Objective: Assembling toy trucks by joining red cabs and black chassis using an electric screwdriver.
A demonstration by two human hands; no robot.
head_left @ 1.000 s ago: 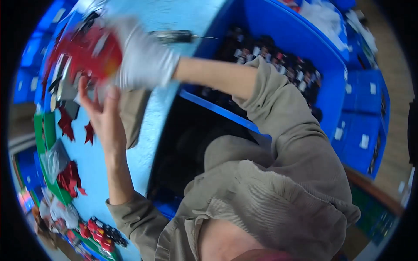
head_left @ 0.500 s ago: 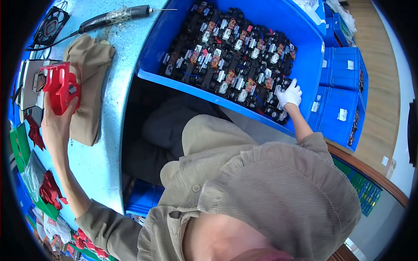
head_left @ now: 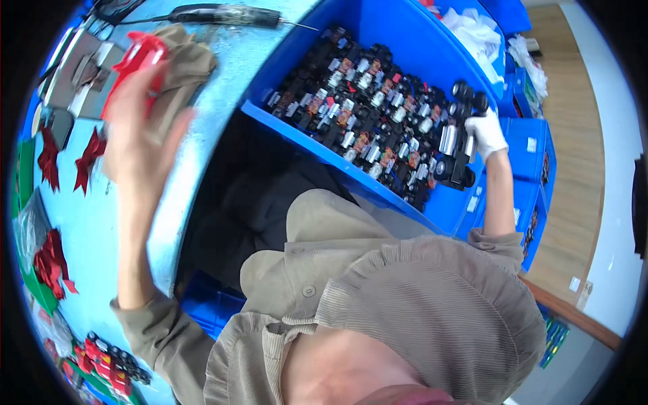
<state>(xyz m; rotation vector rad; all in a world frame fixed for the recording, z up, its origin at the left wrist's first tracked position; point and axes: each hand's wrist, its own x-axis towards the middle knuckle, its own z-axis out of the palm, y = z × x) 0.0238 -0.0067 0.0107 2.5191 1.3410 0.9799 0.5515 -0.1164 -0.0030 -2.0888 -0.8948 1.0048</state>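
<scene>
My right hand (head_left: 487,135), in a white glove, grips a black toy car chassis (head_left: 460,138) with wheels and a silver motor-like part. The chassis is raised over the right side of a large blue bin (head_left: 324,154). Inside the bin lie many similar chassis (head_left: 364,101) in rows. My bare left hand (head_left: 138,128) is smeared by motion over the bench, its thumb spread away from the fingers. Just beyond those fingers a red plastic car shell (head_left: 142,57) rests by a folded brown cloth (head_left: 185,61); the hand partly covers the shell.
A corded black hand tool (head_left: 226,15) with a thin metal tip lies at the back of the light blue bench (head_left: 88,223). Dark red ribbon-like pieces (head_left: 50,263) and red toy vehicles (head_left: 104,364) are at the left. Stacked blue bins (head_left: 530,145) stand at the right.
My right hand has lifted a chassis up from the bin. My left hand has come off the red shell, which now sits farther back, and moved toward the right.
</scene>
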